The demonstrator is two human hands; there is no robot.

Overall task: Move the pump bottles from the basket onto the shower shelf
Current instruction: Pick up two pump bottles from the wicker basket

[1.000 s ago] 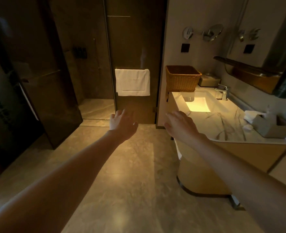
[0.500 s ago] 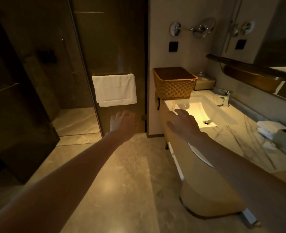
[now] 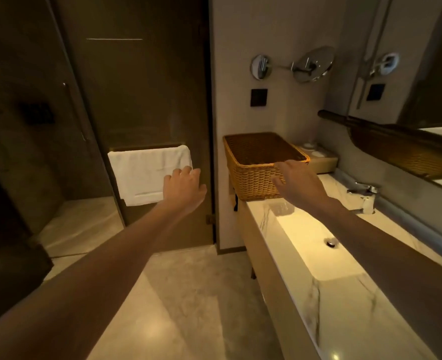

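A woven wicker basket (image 3: 251,180) stands at the far end of the marble counter, against the wall. Its inside looks dark and I see no pump bottles in it from here. My right hand (image 3: 301,183) is stretched out in front of the basket's near right corner, fingers spread, holding nothing. My left hand (image 3: 183,187) reaches forward in mid air in front of the white towel, also open with nothing in it. Behind the glass at far left, dark shapes (image 3: 36,114) sit on the shower wall, too dim to make out.
A white towel (image 3: 147,175) hangs on the dark door. The lit sink basin (image 3: 310,245) and tap (image 3: 365,196) lie right of my arm. A clear glass (image 3: 282,207) stands by the basket. A small tray (image 3: 318,158) sits behind it, a round mirror (image 3: 313,63) above.
I have come closer to the counter and the view has swung right. My right hand has advanced from above the sink to the basket's front; my left hand now overlaps the towel.
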